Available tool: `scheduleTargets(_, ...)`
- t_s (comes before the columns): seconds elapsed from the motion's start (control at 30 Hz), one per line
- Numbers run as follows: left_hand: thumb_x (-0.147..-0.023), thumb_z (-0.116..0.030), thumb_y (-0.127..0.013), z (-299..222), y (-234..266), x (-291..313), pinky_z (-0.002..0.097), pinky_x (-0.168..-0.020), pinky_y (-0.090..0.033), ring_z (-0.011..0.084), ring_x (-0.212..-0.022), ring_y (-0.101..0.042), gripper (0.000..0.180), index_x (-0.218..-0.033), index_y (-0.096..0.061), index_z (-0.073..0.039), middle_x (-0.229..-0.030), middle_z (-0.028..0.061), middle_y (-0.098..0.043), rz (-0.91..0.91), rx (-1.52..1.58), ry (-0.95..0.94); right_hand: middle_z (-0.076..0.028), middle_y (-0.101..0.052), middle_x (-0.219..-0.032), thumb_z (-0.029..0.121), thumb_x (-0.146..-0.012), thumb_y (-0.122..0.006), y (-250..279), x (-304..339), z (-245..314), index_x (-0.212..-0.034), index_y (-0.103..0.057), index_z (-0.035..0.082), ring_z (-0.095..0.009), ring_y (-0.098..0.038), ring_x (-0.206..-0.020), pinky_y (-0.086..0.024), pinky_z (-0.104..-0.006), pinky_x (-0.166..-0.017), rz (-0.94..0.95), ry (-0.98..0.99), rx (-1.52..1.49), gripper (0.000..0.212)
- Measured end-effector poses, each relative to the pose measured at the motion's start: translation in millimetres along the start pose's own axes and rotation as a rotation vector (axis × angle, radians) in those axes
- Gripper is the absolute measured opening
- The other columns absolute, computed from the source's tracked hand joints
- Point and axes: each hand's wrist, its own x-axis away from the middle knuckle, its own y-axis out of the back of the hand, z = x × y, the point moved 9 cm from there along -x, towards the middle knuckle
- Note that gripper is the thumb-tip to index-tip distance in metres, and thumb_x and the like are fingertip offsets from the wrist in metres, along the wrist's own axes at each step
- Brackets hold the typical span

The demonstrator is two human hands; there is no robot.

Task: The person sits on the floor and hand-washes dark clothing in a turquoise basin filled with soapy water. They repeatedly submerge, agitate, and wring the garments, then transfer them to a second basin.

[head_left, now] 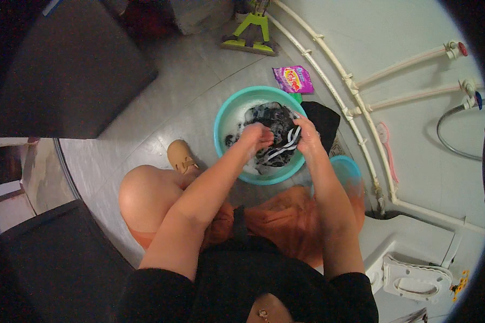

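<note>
A turquoise basin [219, 129] stands on the floor in front of me, with white suds in it. Inside lies a wet black garment [275, 121] with white stripes, foam clinging to its folds. My left hand [257, 137] is closed on the garment near the middle of the basin; the fingertips are partly hidden in the cloth. At the basin's right side my right hand [308, 135] grips the striped edge of the same garment, its fingers wrapped over the cloth.
A purple packet [293, 79] lies beyond the basin, and dark cloth [323, 121] lies right of it. Another blue basin [346, 168] is near my right forearm. White pipes [337, 86] run along the wall. A green mop head [250, 40] stands at the back; a dark cabinet [70, 70] is left.
</note>
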Motion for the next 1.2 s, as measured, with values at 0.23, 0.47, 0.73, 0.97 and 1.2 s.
scheduleTargets(0.23,-0.099,-0.033,-0.045,-43.5,-13.5,-0.8,0.0463,-0.087,-0.054,0.0345,-0.106,-0.06,0.04,-0.12,-0.049,0.001,-0.109,0.0189,-0.062,0.19,0.493,-0.163,-0.016,-0.062,-0.11,0.003,-0.072,-0.047,-36.1,37.8,21.0,-0.124,-0.052,-0.004,-0.026,-0.062,-0.098,-0.051,-0.0376,-0.088,0.304,-0.049,0.11,0.052)
scheduleTargets(0.47,-0.099,-0.014,-0.044,-33.2,-12.0,-24.4,0.0469,-0.081,-0.051,0.0284,-0.083,-0.059,0.016,-0.108,-0.05,-0.003,-0.097,0.0148,-0.059,0.17,0.549,-0.09,-0.011,-0.062,-0.112,0.018,-0.081,-0.069,-93.0,73.5,31.8,-0.114,-0.052,0.006,-0.027,-0.059,-0.107,-0.044,-0.0356,-0.095,0.315,0.595,1.179,0.039)
scheduleTargets(0.73,-0.09,-0.012,-0.049,-18.6,18.1,-40.6,0.0411,-0.071,-0.054,0.0281,-0.084,-0.06,0.019,-0.105,-0.053,0.0,-0.098,0.0149,-0.058,0.0,-0.177,-0.263,-0.011,-0.064,-0.103,0.011,-0.082,-0.059,-63.9,20.2,36.5,-0.1,-0.061,0.004,-0.023,-0.06,-0.098,-0.044,-0.035,-0.091,0.172,0.347,1.003,0.02)
scheduleTargets(0.97,-0.086,-0.005,-0.046,26.5,61.4,-88.2,0.0372,-0.057,-0.055,0.0284,-0.079,-0.062,0.02,-0.104,-0.051,0.0,-0.096,0.0177,-0.056,-0.28,0.599,0.069,-0.014,-0.066,-0.102,0.027,-0.078,-0.073,-86.3,12.2,21.3,-0.101,-0.067,0.004,-0.029,-0.062,-0.097,-0.046,-0.0362,-0.088,0.339,0.27,1.495,0.033)
scheduleTargets(1.2,-0.09,-0.012,-0.043,17.1,36.7,-88.9,0.0492,-0.074,-0.056,0.0325,-0.094,-0.063,0.027,-0.115,-0.05,-0.003,-0.103,0.0172,-0.06,-0.103,0.713,0.171,-0.018,-0.064,-0.097,0.013,-0.085,-0.063,-40.0,-55.8,23.6,-0.1,-0.06,0.002,-0.034,-0.063,-0.093,-0.048,-0.0404,-0.085,0.125,0.38,1.012,0.019)
